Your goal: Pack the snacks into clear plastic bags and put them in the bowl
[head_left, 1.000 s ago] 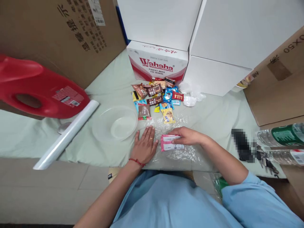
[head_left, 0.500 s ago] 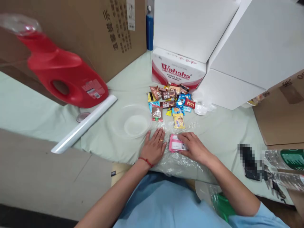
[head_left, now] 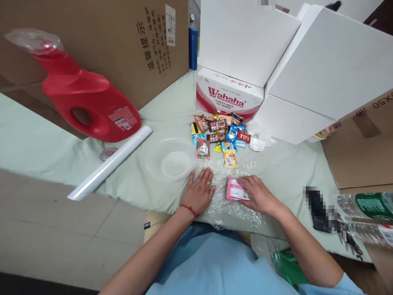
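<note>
Pink-and-white rectangular soft packet [head_left: 236,191] on a crinkled clear plastic film [head_left: 222,215], at the near edge of the cloth-covered bench [head_left: 162,194]. Its long axis runs roughly left to right; the free end faces the left hand [head_left: 198,194], which lies apart from it, palm down, fingers slightly spread. The right hand [head_left: 258,196] is nearer, in contact: its fingers and thumb pinch the packet's right end, so the packet extends leftward from them. Beyond: heaped small wrapped snacks [head_left: 217,137] and a round translucent plastic bowl [head_left: 175,164].
</note>
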The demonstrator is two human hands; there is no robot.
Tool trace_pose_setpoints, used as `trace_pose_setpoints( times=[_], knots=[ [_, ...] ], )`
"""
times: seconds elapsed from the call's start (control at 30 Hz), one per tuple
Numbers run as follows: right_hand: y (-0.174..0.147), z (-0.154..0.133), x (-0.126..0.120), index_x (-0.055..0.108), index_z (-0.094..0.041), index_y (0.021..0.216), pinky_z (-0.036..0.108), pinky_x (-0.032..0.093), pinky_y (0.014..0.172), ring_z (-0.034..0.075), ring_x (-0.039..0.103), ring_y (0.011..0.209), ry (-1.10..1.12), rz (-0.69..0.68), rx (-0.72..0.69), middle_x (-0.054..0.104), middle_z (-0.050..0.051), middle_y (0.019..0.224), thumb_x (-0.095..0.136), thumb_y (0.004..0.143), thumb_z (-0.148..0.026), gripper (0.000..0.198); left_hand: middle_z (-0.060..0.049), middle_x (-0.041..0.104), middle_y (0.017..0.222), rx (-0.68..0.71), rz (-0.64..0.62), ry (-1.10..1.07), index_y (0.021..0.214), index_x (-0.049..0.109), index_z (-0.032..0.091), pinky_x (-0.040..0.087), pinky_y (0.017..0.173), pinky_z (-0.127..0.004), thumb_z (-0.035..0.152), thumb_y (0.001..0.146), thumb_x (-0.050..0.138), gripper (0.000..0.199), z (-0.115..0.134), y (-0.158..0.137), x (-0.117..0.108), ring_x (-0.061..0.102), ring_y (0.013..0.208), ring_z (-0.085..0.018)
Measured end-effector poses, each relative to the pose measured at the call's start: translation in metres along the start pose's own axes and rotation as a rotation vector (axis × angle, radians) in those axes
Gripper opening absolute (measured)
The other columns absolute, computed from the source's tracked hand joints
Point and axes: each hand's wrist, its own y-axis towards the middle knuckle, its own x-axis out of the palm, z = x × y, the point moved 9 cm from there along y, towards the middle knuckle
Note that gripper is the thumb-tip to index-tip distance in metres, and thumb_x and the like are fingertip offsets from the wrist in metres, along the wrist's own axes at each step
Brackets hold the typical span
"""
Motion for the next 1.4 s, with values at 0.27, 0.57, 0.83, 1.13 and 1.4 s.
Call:
trace_pose_setpoints(
  times=[0.27,0.57,0.83,1.13,1.4],
  knots=[
    [0.025,-0.021,0.002,0.046,-0.022,0.147,0.048,0.044,0.104,0.032,0.051,0.121,0.141,0.017,-0.150,0.058,0.014,0.135,0.081,0.081,-0.025,0.074,-0.010,0.037,0.166,0.017,-0.005,0.018,0.158,0.040,0.017,0.021,0.127,-0.058,0.038,0.106,0.029,0.058,0.001,-0.001,-0.001,0.035,0.155,-0.027],
    [0.036,-0.009,0.029,0.049,-0.023,0.146,0.047,0.042,0.106,0.032,0.051,0.122,0.204,0.022,-0.165,0.057,0.014,0.135,0.083,0.077,-0.021,0.077,-0.011,0.036,0.167,-0.004,-0.004,-0.007,0.159,0.038,0.016,0.017,0.128,-0.058,0.040,0.107,0.026,0.059,0.001,0.000,0.001,0.034,0.155,-0.026],
    [0.033,-0.008,0.030,0.048,-0.027,0.150,0.050,0.041,0.109,0.032,0.049,0.128,0.134,0.021,-0.142,0.056,0.014,0.139,0.083,0.082,-0.029,0.077,-0.014,0.038,0.166,-0.012,0.038,-0.086,0.159,0.037,0.014,0.021,0.127,-0.058,0.040,0.106,0.030,0.058,-0.007,0.001,0.000,0.036,0.154,-0.027],
    [-0.008,0.005,-0.004,0.039,-0.029,0.157,0.057,0.034,0.119,0.035,0.043,0.142,0.214,0.203,-0.136,0.047,0.016,0.154,0.074,0.090,-0.052,0.079,-0.015,0.053,0.155,0.213,0.342,-0.335,0.155,0.039,0.026,0.035,0.122,-0.055,0.021,0.100,0.047,0.056,-0.006,-0.035,-0.047,0.044,0.149,-0.027],
    [-0.119,0.018,0.021,0.039,-0.030,0.158,0.058,0.043,0.117,0.036,0.041,0.145,0.244,0.112,0.019,0.048,0.016,0.154,0.076,0.088,-0.047,0.081,-0.022,0.050,0.156,0.578,0.049,-0.326,0.145,0.050,0.021,0.036,0.122,-0.055,0.038,0.096,0.065,0.054,0.019,-0.093,-0.034,0.046,0.148,-0.030]
  ],
)
